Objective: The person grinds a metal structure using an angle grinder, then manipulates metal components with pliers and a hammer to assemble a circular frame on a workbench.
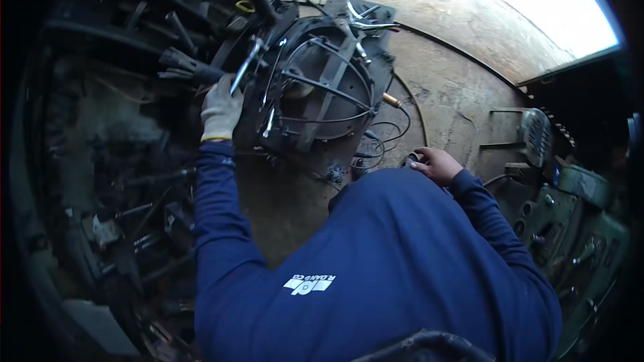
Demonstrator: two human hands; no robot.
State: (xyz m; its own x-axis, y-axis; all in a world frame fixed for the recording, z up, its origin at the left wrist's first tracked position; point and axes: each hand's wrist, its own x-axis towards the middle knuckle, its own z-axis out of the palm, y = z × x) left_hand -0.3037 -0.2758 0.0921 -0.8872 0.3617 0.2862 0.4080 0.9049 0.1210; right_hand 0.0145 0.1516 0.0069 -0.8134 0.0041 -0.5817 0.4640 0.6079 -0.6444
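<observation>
My left hand (222, 111), in a pale knitted glove with a yellow cuff, is at the left edge of a dark metal workbench. Its fingers are curled at the lower end of a shiny metal hand tool (247, 64), which slants up to the right. Beside it on the bench is a round frame of dark metal bars (329, 87) with a flat bar (330, 97) across it. Bare and low on the right, my right hand (441, 165) has its fingers curled around a small dark round thing (410, 159). My torso partly hides the space below that hand.
Locking pliers (369, 26) lie at the bench's far corner. Cables (402, 124) loop over the concrete floor (456, 87) right of the bench. A metal pedal-like plate (536, 135) and green machinery (570, 218) stand at the right. Metal parts (147, 228) clutter the dark left side.
</observation>
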